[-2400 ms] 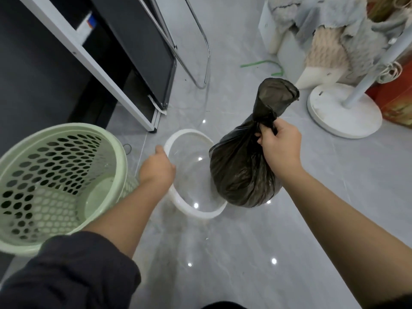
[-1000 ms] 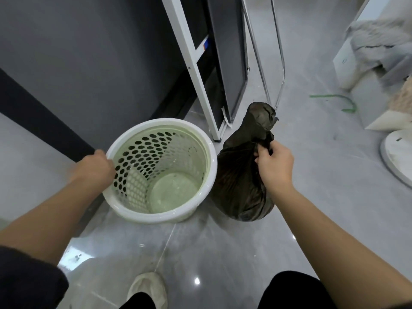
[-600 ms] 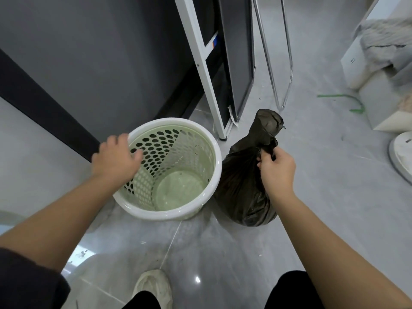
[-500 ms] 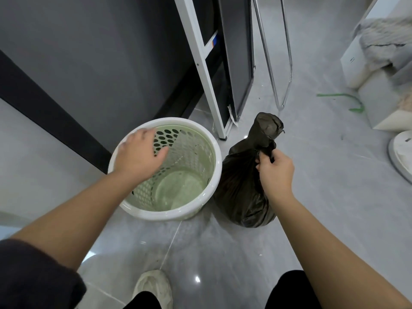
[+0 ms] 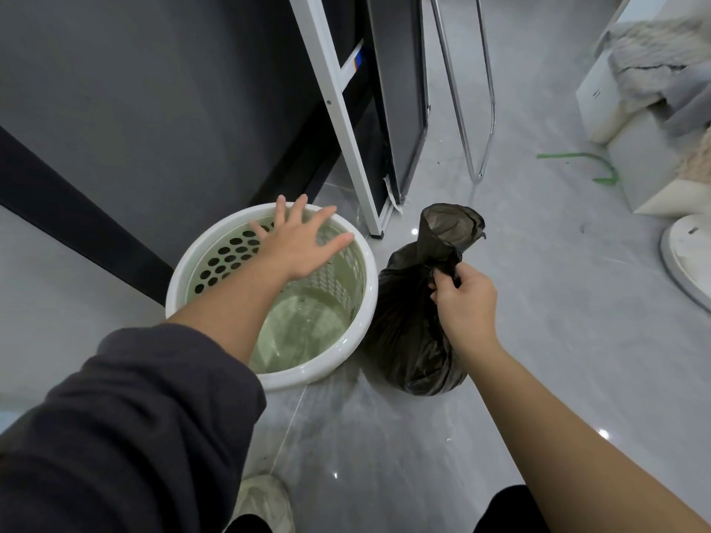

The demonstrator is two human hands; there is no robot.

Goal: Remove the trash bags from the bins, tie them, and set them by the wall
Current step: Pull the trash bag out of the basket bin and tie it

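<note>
Beside the bin (image 5: 356,328), right hand (image 5: 463,302) grips trash bag (image 5: 408,332) (gathered neck).

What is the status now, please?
Left hand open above bin. Right hand grips trash bag neck, bag on floor. Nothing in the way.

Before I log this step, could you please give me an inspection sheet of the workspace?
Surface: glossy grey tile floor, light reflections.
Job's things: green perforated bin, white rim, no bag inside; dark trash bag, neck gathered, on the floor against the bin.
Clutter: green strip on the floor; pale fabric heaped over white boxes.
Grippers: left hand open, fingers spread over the bin; right hand gripping the bag's neck.
Cables: nothing seen.
Surroundings: dark grey wall, white frame, chrome tube loop, round white base.
</note>
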